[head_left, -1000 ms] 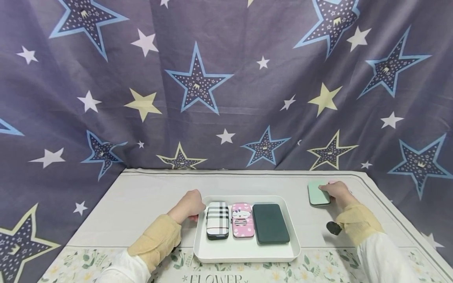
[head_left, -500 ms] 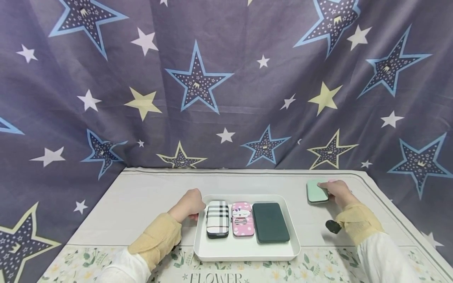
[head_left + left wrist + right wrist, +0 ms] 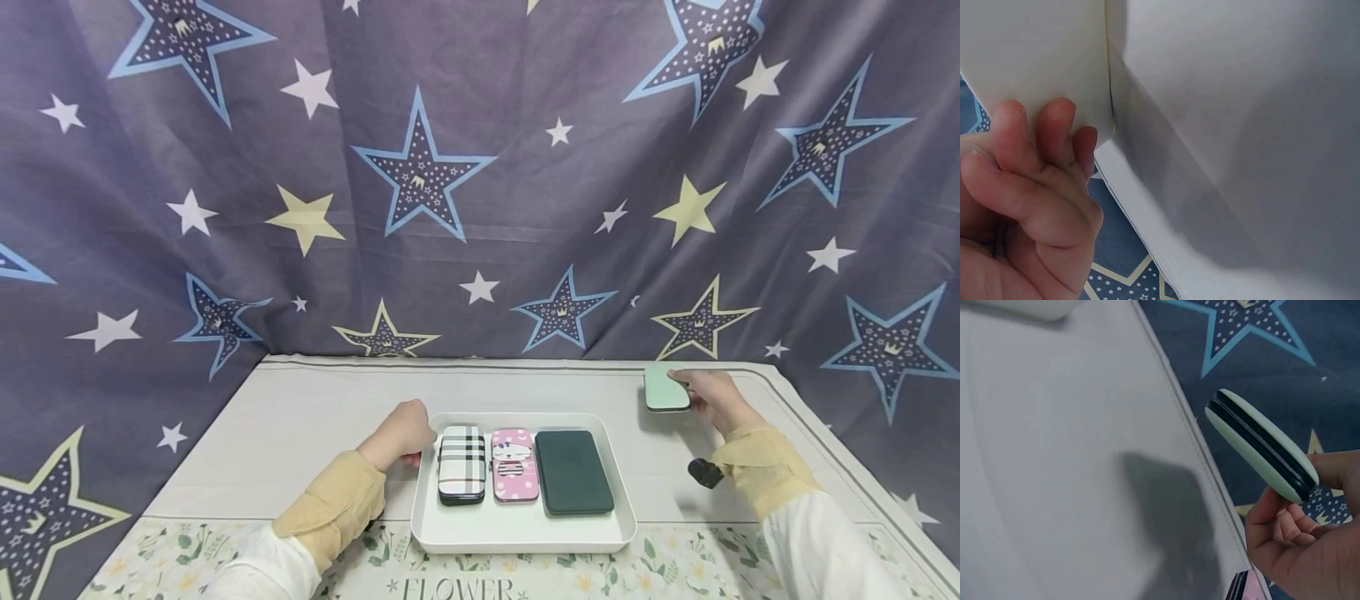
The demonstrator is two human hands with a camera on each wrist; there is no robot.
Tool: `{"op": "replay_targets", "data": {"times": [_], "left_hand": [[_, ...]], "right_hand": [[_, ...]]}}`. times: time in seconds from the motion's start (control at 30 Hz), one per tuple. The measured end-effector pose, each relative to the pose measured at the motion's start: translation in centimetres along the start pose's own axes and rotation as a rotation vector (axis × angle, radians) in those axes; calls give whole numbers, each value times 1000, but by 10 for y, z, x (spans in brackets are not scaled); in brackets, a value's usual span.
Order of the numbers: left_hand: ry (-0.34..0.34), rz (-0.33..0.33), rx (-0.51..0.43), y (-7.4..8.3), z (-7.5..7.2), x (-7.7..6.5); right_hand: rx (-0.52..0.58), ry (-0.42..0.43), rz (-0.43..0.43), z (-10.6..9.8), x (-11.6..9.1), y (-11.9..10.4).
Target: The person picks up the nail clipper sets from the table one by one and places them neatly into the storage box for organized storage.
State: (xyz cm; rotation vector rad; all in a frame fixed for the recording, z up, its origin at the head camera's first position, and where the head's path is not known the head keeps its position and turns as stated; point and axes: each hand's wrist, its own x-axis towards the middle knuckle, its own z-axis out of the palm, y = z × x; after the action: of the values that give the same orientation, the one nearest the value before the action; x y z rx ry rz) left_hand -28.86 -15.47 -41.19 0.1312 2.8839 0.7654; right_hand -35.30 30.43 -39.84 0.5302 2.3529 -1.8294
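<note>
My right hand [image 3: 717, 398] pinches a mint-green, rounded flat case [image 3: 664, 387] with a black seam, raised above the table. The right wrist view shows the case [image 3: 1263, 445] edge-on between thumb and fingers. My left hand [image 3: 403, 431] is at the left rim of the white tray [image 3: 525, 537]. In the left wrist view the left hand [image 3: 1041, 194] has curled fingertips against the tray's pale wall [image 3: 1041, 56]. Inside the tray lie a plaid case [image 3: 462, 465], a pink case with a cartoon animal [image 3: 514, 479] and a larger dark green case [image 3: 574, 472].
On the table a pink case with dark edging [image 3: 1246, 586] shows partly at the bottom of the right wrist view. White cloth [image 3: 322, 400] covers the table, with a floral printed band [image 3: 187, 554] in front. A star-patterned curtain [image 3: 480, 192] hangs behind.
My right hand has lifted the mint-green case off the table and moved it up and slightly left. The left hand and the tray have stayed in place.
</note>
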Motion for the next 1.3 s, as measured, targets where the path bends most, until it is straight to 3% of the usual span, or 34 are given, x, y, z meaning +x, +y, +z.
{"op": "replay_targets", "data": {"times": [0.17, 0.5, 1.3], "left_hand": [[1, -5, -2, -1, 1, 1], [12, 3, -1, -2, 2, 2], [11, 7, 2, -1, 1, 0]], "right_hand": [[82, -9, -5, 1, -8, -13], [279, -115, -46, 3, -23, -38], [391, -218, -70, 14, -52, -75]]}}
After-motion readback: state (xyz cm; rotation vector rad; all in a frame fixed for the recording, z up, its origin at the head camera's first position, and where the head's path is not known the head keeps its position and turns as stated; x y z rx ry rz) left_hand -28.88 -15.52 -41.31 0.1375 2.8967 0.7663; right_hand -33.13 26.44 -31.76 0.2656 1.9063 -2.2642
